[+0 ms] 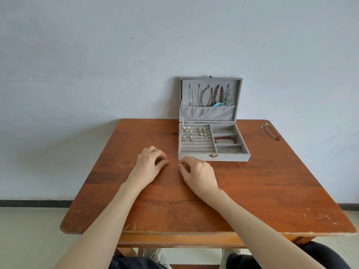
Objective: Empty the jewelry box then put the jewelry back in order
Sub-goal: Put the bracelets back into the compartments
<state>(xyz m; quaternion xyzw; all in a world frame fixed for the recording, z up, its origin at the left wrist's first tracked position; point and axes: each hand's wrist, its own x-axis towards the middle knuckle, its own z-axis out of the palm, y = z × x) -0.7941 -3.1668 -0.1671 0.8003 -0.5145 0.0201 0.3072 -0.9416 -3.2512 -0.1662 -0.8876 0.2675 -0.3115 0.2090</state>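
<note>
both hands, left (150,162) and right (196,172), loosely curled, empty on the bench (272,191) before the open box (213,156)

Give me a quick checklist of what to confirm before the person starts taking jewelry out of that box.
1. Jewelry box lid open: ok.
2. Left hand free: ok, it rests on the table, holding nothing visible.
3. Right hand free: cannot tell, its fingertips are pinched together.
4. Red bead bracelet reachable in its compartment: ok.
5. Earrings seated in the ring rows: ok.
6. Bracelet at the table's far right corner, already outside the box: ok.
</note>
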